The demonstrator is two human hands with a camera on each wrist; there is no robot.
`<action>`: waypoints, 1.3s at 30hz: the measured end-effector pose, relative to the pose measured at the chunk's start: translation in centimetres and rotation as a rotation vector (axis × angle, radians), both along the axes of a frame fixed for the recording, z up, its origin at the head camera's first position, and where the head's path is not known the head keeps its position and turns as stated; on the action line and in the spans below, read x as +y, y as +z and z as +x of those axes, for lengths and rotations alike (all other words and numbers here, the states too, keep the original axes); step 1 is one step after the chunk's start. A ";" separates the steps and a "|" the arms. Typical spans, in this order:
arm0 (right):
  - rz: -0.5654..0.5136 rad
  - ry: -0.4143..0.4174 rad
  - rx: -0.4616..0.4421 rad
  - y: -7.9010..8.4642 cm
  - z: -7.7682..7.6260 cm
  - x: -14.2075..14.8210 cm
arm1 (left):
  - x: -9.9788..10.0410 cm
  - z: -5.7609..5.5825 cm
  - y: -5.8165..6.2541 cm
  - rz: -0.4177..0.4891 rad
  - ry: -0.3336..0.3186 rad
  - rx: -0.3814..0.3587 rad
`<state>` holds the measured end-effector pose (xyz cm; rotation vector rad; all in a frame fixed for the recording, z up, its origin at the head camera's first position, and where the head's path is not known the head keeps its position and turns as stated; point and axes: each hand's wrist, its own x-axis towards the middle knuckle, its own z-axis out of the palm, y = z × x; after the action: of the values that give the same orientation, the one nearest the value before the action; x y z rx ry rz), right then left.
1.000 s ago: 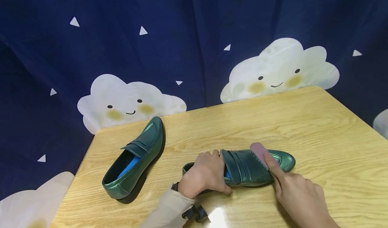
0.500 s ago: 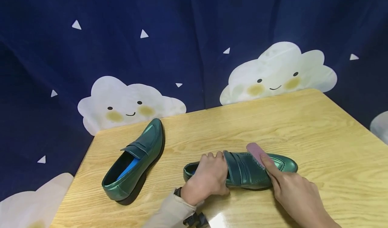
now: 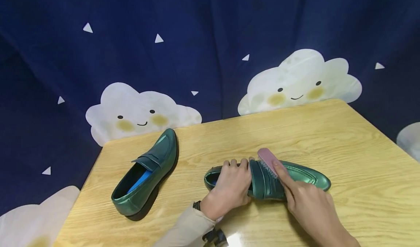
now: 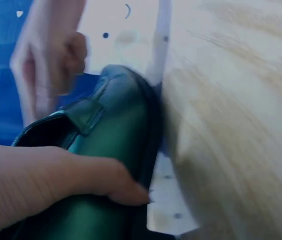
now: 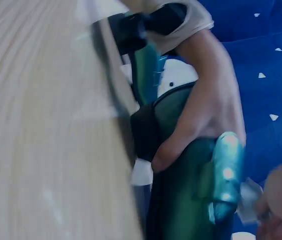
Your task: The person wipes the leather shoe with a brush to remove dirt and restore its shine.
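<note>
A green metallic loafer (image 3: 303, 174) lies on the table in the head view, its toe to the right. My left hand (image 3: 231, 185) grips it across the foot opening; in the left wrist view the thumb (image 4: 101, 175) presses along its side. My right hand (image 3: 310, 203) holds a pink brush (image 3: 267, 157), its index finger stretched along the back. Pale bristles touch the shoe just beside the strap (image 3: 258, 179). In the right wrist view, blurred bristles (image 5: 250, 200) show beside the shoe, and most of the brush is out of frame.
A second green loafer (image 3: 144, 177) with a blue insole stands at the left of the wooden table (image 3: 354, 141), toe pointing away. Behind the table hangs a dark blue curtain (image 3: 183, 50) with clouds and white triangles.
The brush has slid left along the upper from near the toe to the strap, and its bristles now show. The held loafer and my left hand have shifted slightly right.
</note>
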<state>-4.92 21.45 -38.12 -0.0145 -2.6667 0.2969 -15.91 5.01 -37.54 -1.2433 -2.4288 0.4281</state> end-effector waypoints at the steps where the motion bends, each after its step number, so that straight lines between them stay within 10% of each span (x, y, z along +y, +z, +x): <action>1: -0.006 0.020 0.016 0.0 -0.1 0.1 | 0.2 -0.1 -0.2 0.013 0.008 0.015; 15: -0.062 0.120 0.122 -0.4 -0.1 1.2 | 2.3 -0.9 -1.4 0.177 0.158 0.146; 22: -0.030 0.151 0.157 0.4 0.1 2.6 | 2.8 1.4 -2.5 0.259 0.219 0.230; 27: -0.004 0.267 0.139 1.0 -0.2 2.7 | 0.4 2.8 -1.0 0.228 0.162 -0.126; 39: 0.181 0.467 0.127 1.2 -1.3 0.9 | -7.7 -0.9 -3.2 0.474 -0.112 -0.811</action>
<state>-6.18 22.32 -36.90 0.6664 -2.5300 0.1914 -16.80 -2.68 -40.78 -1.4915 -2.7888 -0.7997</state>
